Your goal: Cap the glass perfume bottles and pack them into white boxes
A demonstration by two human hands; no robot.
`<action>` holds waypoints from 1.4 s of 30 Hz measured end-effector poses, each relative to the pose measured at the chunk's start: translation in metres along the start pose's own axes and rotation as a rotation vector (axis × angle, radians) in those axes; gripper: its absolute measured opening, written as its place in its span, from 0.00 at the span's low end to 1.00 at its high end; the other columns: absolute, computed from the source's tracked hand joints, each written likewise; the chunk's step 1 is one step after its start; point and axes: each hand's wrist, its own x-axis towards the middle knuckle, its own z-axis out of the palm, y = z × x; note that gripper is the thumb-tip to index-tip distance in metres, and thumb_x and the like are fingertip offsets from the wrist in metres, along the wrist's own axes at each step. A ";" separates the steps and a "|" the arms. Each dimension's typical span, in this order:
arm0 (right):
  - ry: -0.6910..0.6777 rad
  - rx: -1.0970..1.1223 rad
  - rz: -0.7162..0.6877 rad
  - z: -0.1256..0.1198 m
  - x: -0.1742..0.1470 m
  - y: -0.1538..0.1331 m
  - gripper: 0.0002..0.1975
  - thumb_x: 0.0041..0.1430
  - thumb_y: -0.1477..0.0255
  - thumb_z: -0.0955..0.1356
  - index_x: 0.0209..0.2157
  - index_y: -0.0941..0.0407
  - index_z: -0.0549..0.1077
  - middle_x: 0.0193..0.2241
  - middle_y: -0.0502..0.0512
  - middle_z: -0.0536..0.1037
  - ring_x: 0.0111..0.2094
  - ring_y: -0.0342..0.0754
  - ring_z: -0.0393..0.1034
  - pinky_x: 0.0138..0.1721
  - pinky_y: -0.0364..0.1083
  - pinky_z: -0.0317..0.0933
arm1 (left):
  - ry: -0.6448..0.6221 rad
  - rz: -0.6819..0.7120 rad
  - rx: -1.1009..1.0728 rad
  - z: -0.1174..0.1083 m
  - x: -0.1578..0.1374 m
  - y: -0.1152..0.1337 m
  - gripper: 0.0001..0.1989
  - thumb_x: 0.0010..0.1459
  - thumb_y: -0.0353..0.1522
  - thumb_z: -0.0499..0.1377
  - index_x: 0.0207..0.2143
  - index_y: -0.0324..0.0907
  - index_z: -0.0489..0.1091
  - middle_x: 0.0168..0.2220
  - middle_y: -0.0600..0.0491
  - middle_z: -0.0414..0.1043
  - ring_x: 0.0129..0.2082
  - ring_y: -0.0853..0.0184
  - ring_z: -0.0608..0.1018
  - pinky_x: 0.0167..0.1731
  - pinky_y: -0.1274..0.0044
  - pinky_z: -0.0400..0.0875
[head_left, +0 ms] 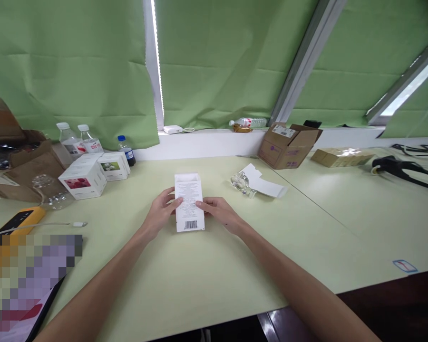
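Nearby, white cartons (82, 181) stand left on the counter (217, 275); a white card (266, 184) lies right
The left hand (160, 207) and right hand (219, 209) grasp a printed box (189, 209) between them, thumbs on its face; forearms (119, 261) converge

Both hands (160, 208) (221, 212) (thumbs (176, 204) uppermost) face inward, arms (109, 270) stretched forward.

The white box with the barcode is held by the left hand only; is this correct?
Not only the left hand: the right hand also holds the white box with the barcode, as the head view shows.
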 end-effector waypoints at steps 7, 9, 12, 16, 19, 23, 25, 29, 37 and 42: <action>0.153 0.052 -0.247 -0.002 -0.003 -0.007 0.37 0.51 0.62 0.71 0.61 0.47 0.54 0.49 0.57 0.73 0.42 0.51 0.72 0.45 0.55 0.67 | 0.032 0.127 0.089 0.004 -0.003 0.004 0.42 0.51 0.40 0.61 0.63 0.54 0.42 0.54 0.46 0.66 0.41 0.60 0.78 0.41 0.65 0.72; 0.163 0.042 -0.290 -0.001 -0.004 -0.008 0.35 0.51 0.62 0.70 0.60 0.47 0.57 0.49 0.57 0.73 0.42 0.51 0.72 0.46 0.55 0.66 | 0.000 0.149 0.110 0.007 -0.005 0.005 0.40 0.52 0.40 0.61 0.63 0.55 0.45 0.53 0.47 0.66 0.40 0.61 0.78 0.40 0.66 0.73; 0.171 0.023 -0.309 -0.001 -0.005 -0.009 0.32 0.52 0.62 0.70 0.58 0.49 0.61 0.49 0.58 0.74 0.42 0.52 0.72 0.46 0.55 0.66 | -0.044 0.164 0.121 0.009 -0.007 0.005 0.36 0.52 0.39 0.61 0.62 0.52 0.50 0.53 0.46 0.66 0.41 0.60 0.77 0.40 0.66 0.72; 0.182 0.017 -0.291 -0.001 -0.004 -0.009 0.31 0.53 0.60 0.69 0.58 0.49 0.61 0.49 0.57 0.73 0.43 0.52 0.72 0.44 0.55 0.67 | -0.053 0.151 0.106 0.010 -0.007 0.005 0.37 0.52 0.40 0.61 0.62 0.51 0.50 0.52 0.46 0.67 0.42 0.59 0.76 0.41 0.65 0.72; 0.177 0.014 -0.281 -0.001 -0.004 -0.008 0.30 0.53 0.60 0.69 0.57 0.49 0.62 0.49 0.57 0.73 0.42 0.52 0.72 0.43 0.55 0.68 | -0.043 0.143 0.103 0.009 -0.007 0.006 0.37 0.52 0.41 0.61 0.62 0.50 0.51 0.52 0.45 0.68 0.42 0.59 0.76 0.41 0.65 0.72; 0.148 0.002 -0.284 -0.002 -0.004 -0.008 0.25 0.53 0.60 0.68 0.53 0.50 0.67 0.47 0.56 0.74 0.41 0.51 0.72 0.42 0.54 0.68 | -0.061 0.139 0.102 0.008 -0.006 0.006 0.35 0.50 0.41 0.62 0.59 0.49 0.55 0.52 0.46 0.68 0.41 0.59 0.77 0.40 0.66 0.72; 0.145 -0.005 -0.286 -0.002 -0.004 -0.008 0.23 0.53 0.61 0.68 0.50 0.51 0.69 0.44 0.56 0.76 0.40 0.51 0.73 0.42 0.53 0.68 | -0.073 0.138 0.098 0.008 -0.006 0.005 0.32 0.50 0.41 0.62 0.57 0.48 0.58 0.51 0.45 0.68 0.40 0.59 0.77 0.39 0.66 0.73; 0.140 -0.014 -0.288 -0.002 -0.005 -0.010 0.20 0.54 0.61 0.68 0.48 0.53 0.70 0.42 0.56 0.76 0.39 0.51 0.73 0.41 0.51 0.68 | -0.071 0.129 0.094 0.010 -0.007 0.005 0.31 0.50 0.41 0.62 0.56 0.46 0.59 0.50 0.45 0.69 0.40 0.59 0.77 0.38 0.67 0.74; 0.105 0.011 -0.235 0.000 -0.007 -0.009 0.30 0.53 0.61 0.69 0.57 0.49 0.61 0.44 0.57 0.76 0.39 0.52 0.74 0.40 0.53 0.69 | 0.134 0.063 -0.023 0.008 -0.003 0.005 0.39 0.50 0.42 0.62 0.61 0.50 0.49 0.49 0.45 0.70 0.42 0.58 0.77 0.37 0.67 0.75; 0.115 0.024 -0.235 0.002 -0.001 0.002 0.28 0.56 0.59 0.66 0.57 0.53 0.63 0.42 0.57 0.78 0.38 0.51 0.74 0.39 0.52 0.69 | -0.003 -0.010 -0.069 0.005 0.000 -0.002 0.27 0.55 0.46 0.56 0.52 0.41 0.66 0.49 0.42 0.71 0.43 0.56 0.77 0.37 0.68 0.73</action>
